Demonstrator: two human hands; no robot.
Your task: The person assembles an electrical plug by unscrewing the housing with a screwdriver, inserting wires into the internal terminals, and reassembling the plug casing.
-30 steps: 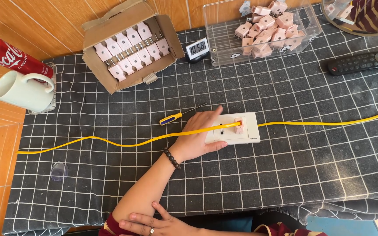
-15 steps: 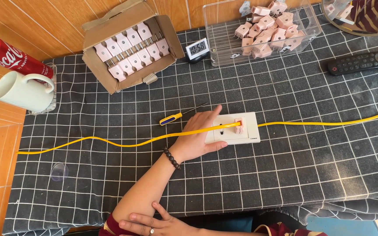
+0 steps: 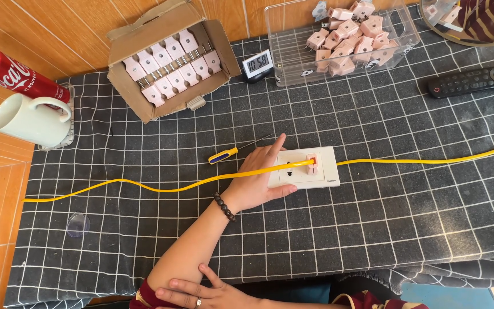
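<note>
Home table, mug (image 3: 27, 119), remote (image 3: 475, 80), tablecloth (image 3: 373, 229)

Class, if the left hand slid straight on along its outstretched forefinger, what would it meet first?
Probably the clear plastic box of pink plugs. From the left hand, only bare black checked cloth seems to lie between, though the angle is approximate.

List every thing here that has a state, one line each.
Cardboard box: open, flaps up.
Clear bin: lidless, part full of pink plugs.
Soda can: lying tilted.
Mug: on its side.
Socket plate: flat, pink plug in.
Left hand: resting on plate.
Right hand: resting on forearm.
</note>
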